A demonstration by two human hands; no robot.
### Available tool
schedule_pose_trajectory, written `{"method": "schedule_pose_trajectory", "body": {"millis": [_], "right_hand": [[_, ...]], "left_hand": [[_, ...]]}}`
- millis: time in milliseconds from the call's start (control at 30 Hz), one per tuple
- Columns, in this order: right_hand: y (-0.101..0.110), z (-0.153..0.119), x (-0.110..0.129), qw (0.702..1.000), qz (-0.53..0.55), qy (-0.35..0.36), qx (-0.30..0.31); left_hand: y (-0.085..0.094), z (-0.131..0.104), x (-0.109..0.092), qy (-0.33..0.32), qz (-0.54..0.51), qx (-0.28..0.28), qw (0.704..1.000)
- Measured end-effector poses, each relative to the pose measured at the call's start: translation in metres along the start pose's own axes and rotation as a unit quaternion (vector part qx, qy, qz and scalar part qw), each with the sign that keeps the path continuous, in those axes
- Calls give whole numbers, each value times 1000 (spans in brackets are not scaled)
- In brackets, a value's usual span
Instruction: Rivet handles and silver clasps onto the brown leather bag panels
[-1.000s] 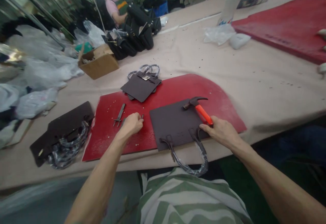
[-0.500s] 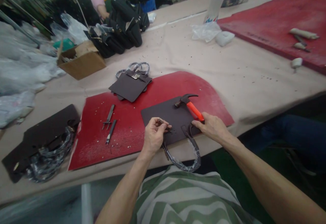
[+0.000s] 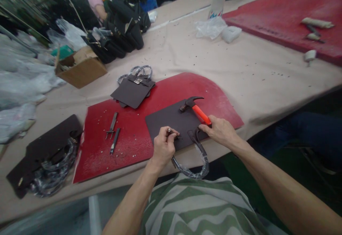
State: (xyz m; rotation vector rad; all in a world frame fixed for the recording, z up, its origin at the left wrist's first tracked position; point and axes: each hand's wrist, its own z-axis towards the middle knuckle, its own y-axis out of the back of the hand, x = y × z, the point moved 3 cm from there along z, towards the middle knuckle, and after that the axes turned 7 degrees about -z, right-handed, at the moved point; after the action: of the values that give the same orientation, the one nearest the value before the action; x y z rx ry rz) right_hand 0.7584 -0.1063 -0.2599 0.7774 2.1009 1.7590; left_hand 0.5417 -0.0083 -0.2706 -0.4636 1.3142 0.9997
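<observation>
Our left hand (image 3: 164, 145) has come across from the loose tools at the board's left side to the dark panel (image 3: 161, 117), while our right hand (image 3: 222, 132) has stayed by the panel's right side with the hammer (image 3: 201, 114). We have the left thumb and fingers pinched together on a small metal tool (image 3: 169, 130), its end showing above the grip; the lower tip is too small and covered for us to tell whether it touches the panel. Our right fingers are wrapped round the end of the orange grip, with the head over the panel, and the thumb reaches close to the strap handle (image 3: 196, 174), which loops off the near edge. That panel lies flat on the red board (image 3: 216, 98); the pronged tool (image 3: 113, 123) and the flat tool (image 3: 115, 141) lie well apart to its left. To place the small tool well, we would judge its tip by eye first, stand it square to the surface, and keep the pinch low and steady. Before any blow, we should keep our fingertips below the struck end and the strap handle out of the hammer's path.
</observation>
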Motion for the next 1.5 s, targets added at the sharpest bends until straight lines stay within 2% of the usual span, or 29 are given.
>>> {"method": "schedule_pose_trajectory", "body": {"millis": [100, 167, 267, 367, 467, 567, 667, 733, 800, 867, 900, 1000, 1067, 1200, 1333, 1400, 1500], "right_hand": [[-4, 4, -4, 999, 40, 12, -10], [-3, 4, -7, 993, 113, 22, 4], [13, -6, -8, 967, 248, 43, 23], [48, -33, -4, 940, 323, 102, -31], [76, -65, 2, 930, 301, 185, -105], [80, -87, 4, 936, 179, 261, -156], [84, -98, 6, 935, 70, 303, -171], [100, -105, 10, 924, 85, 302, -218], [117, -113, 12, 902, 137, 265, -311], [122, -119, 16, 881, 145, 258, -370], [118, -119, 19, 882, 123, 278, -359], [94, -112, 20, 923, 52, 315, -214], [87, -104, 12, 947, 84, 274, -148], [85, -81, -3, 955, 228, 172, -84], [51, -38, -18, 960, 268, 85, 17], [32, -18, -24, 976, 210, 46, 16], [22, -6, -23, 997, 32, 34, -69]], "left_hand": [[-4, -5, -3, -124, 93, 4, 988], [-8, -6, -4, -174, 121, 15, 977], [-11, -5, -5, -186, 136, 27, 973], [-11, -4, -5, -170, 138, 30, 975], [-11, -6, -4, -157, 131, 34, 978], [-11, -7, 0, -156, 135, 27, 978], [-12, -7, 3, -166, 147, 22, 975], [-12, -6, 2, -176, 151, 23, 972], [-12, -6, 1, -183, 150, 25, 971], [-12, -6, 0, -183, 151, 22, 971], [-12, -6, 0, -183, 153, 17, 971], [-12, -6, 2, -173, 159, 16, 972], [-13, -6, 4, -164, 159, 22, 973], [-12, -5, 4, -150, 143, 32, 978], [-10, -6, 1, -144, 124, 40, 981], [-9, -6, -1, -134, 109, 42, 984], [-9, -3, -1, -84, 76, 28, 993]]}}
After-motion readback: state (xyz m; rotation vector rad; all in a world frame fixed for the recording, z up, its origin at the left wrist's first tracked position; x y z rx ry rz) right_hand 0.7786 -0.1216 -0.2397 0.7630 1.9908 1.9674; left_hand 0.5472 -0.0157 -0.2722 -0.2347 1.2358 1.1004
